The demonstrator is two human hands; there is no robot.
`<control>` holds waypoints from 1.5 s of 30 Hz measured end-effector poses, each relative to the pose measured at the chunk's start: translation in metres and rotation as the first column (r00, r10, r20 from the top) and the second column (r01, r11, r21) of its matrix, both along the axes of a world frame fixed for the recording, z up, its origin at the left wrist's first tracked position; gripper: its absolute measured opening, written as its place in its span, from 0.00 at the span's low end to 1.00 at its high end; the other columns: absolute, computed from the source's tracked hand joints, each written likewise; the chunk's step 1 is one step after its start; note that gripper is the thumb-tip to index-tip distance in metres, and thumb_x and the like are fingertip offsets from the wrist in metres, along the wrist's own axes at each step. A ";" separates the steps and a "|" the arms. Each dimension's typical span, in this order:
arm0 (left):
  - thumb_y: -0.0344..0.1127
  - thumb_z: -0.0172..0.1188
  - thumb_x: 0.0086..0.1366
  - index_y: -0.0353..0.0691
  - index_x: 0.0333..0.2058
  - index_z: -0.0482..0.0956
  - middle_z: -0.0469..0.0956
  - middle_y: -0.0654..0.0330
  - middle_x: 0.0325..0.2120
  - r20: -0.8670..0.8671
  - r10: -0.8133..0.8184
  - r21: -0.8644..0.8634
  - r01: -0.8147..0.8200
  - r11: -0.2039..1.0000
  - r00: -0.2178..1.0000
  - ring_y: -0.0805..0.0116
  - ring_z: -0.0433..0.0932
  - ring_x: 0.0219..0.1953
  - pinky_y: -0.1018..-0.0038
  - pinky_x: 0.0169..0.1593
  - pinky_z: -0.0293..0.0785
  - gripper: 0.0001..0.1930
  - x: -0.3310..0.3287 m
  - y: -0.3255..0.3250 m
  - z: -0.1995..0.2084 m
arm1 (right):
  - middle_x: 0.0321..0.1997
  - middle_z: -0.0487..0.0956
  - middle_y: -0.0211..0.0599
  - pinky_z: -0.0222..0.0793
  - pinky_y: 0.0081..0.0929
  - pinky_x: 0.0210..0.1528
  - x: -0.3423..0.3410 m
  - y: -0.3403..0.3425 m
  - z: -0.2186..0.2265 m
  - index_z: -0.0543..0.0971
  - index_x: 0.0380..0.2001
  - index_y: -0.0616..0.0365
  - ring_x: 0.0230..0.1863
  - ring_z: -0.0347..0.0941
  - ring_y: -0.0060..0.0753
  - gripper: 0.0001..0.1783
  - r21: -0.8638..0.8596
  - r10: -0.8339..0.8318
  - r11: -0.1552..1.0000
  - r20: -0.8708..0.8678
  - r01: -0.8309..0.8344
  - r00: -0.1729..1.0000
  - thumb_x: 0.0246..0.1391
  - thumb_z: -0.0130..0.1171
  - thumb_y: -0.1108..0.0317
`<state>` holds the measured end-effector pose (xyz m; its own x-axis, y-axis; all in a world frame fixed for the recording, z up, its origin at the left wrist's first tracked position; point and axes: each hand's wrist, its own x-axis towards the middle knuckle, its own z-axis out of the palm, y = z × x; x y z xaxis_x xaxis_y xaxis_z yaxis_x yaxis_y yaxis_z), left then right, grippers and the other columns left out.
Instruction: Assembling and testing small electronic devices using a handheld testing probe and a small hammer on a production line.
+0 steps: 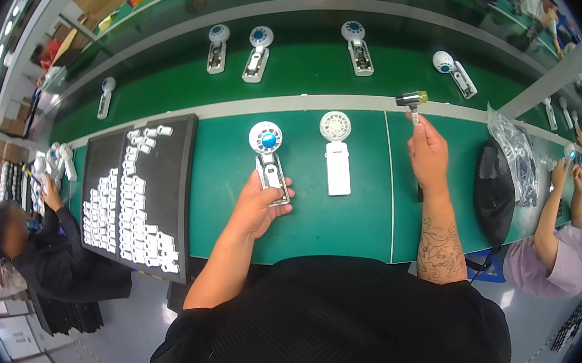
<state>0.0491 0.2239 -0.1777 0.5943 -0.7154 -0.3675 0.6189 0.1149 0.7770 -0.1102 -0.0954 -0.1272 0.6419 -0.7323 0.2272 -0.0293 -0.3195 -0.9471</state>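
Observation:
My left hand [254,203] is wrapped round the handle of a white handheld fan [266,139] with a blue centre. The fan's handle is uncovered, so its inner parts show. In my right hand [429,153] a small mallet [411,100] is gripped upright, its head dark at one end and yellowish at the other. Between my hands a second white handheld fan [337,166] lies on the green mat, its handle plain and closed. Left of my left hand, a black tray [186,164] holds many small white plastic parts [144,232].
Along the green shelf belt [307,66] beyond the bench lie several fans with uncovered handles [357,50]. A black bag [492,192] and a clear plastic bag [512,158] sit at the right. Co-workers sit on the left [65,255] and right [561,252].

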 end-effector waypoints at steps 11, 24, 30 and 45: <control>0.43 0.58 0.69 0.43 0.58 0.78 0.76 0.43 0.56 1.000 0.006 0.007 -0.568 0.823 0.020 0.45 0.78 0.55 0.52 0.57 0.74 0.21 0.225 -0.130 0.008 | 0.21 0.65 0.16 0.51 0.15 0.22 0.005 0.007 0.000 0.81 0.54 0.58 0.20 0.55 0.07 0.16 -0.107 -0.015 0.994 0.011 0.016 1.000 0.71 0.53 0.62; 0.40 0.53 0.74 0.47 0.51 0.83 0.84 0.49 0.43 1.000 0.023 -0.012 -0.554 0.832 0.013 0.49 0.83 0.47 0.63 0.51 0.76 0.13 0.267 -0.065 -0.016 | 0.32 0.82 0.49 0.76 0.47 0.43 0.136 -0.054 0.021 0.80 0.39 0.62 0.38 0.80 0.57 0.24 -0.745 -0.392 0.658 -0.212 0.112 0.895 0.51 0.71 0.52; 0.31 0.60 0.65 0.44 0.46 0.84 0.81 0.44 0.39 0.991 -0.114 0.131 -0.395 0.909 0.065 0.44 0.79 0.42 0.56 0.48 0.75 0.12 0.086 -0.005 -0.021 | 0.33 0.85 0.56 0.77 0.52 0.40 0.172 -0.072 0.032 0.85 0.32 0.61 0.37 0.82 0.62 0.21 -0.641 -0.408 0.764 -0.384 0.079 0.828 0.49 0.66 0.51; 0.43 0.65 0.65 0.52 0.58 0.78 0.68 0.39 0.57 0.844 -0.528 0.535 -0.219 0.816 0.093 0.39 0.69 0.57 0.51 0.62 0.68 0.22 0.013 0.003 0.017 | 0.21 0.77 0.42 0.68 0.35 0.29 -0.013 0.086 0.004 0.77 0.27 0.65 0.23 0.73 0.33 0.16 -0.349 -0.180 0.937 -0.449 0.014 0.875 0.53 0.68 0.61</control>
